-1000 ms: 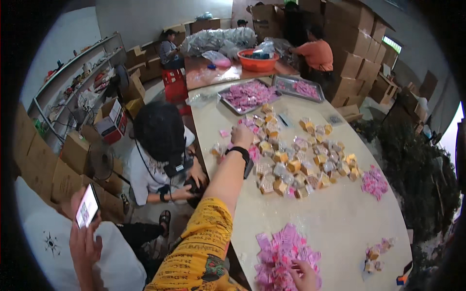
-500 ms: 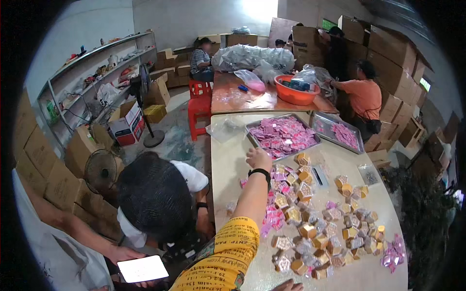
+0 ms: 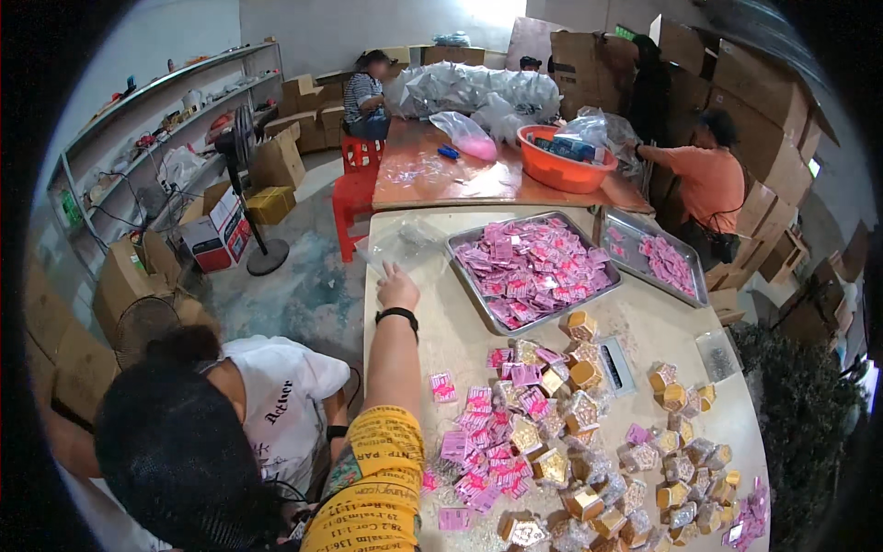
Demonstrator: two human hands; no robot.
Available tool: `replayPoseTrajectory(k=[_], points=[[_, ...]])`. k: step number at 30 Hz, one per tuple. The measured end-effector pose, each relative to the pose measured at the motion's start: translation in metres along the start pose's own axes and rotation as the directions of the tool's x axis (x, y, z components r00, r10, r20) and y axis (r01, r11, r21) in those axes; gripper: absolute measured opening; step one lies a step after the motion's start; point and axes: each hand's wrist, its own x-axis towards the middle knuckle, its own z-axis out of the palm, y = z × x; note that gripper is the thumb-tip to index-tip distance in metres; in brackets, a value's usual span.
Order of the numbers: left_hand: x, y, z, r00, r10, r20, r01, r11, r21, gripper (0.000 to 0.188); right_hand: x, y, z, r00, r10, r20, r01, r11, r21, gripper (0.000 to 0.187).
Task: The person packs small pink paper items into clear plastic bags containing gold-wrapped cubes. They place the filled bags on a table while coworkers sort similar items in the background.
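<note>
My left hand (image 3: 397,287) reaches far out over the left edge of the pale table (image 3: 418,354), a black band on its wrist. Its fingers are stretched out, with the tips at the near edge of a clear plastic bag (image 3: 405,241); no grip on it shows. Just right of the hand stands a metal tray (image 3: 501,324) heaped with pink printed packets (image 3: 538,267). Nearer, loose pink packets (image 3: 478,451) lie beside and partly over gold faceted boxes (image 3: 552,467), several in clear wrap. My right hand is out of view.
A person in a black cap (image 3: 189,451) is close at lower left. A second metal tray (image 3: 635,262) holds fewer packets. A flat grey device (image 3: 614,368) lies among the boxes. Beyond are an orange basin (image 3: 566,175), red stools (image 3: 354,207) and a person in orange (image 3: 708,179).
My left hand has moved left from the tray's near edge to the clear bag. My right hand has left the lower edge of the view. The view has shifted, and the capped person has moved nearer.
</note>
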Motion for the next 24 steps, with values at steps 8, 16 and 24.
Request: replayPoseTrajectory(k=[8,16,24], points=[[0.008,-0.019,-0.002,0.985,0.129,0.116,-0.133,0.991,0.030,0.060,0.010,-0.016,-0.021,0.998,0.020,0.053,-0.020,1.000,-0.005,0.100],[0.003,-0.033,0.046,0.987,0.080,-0.138,-0.057,0.985,0.163,0.011,0.004,-0.012,-0.027,0.997,0.027,0.077,-0.026,0.999,-0.018,0.099],[-0.053,0.000,0.018,0.944,0.099,-0.313,-0.110,0.994,-0.018,0.017,-0.018,-0.017,-0.062,0.983,0.009,0.181,-0.017,0.999,0.041,0.099]])
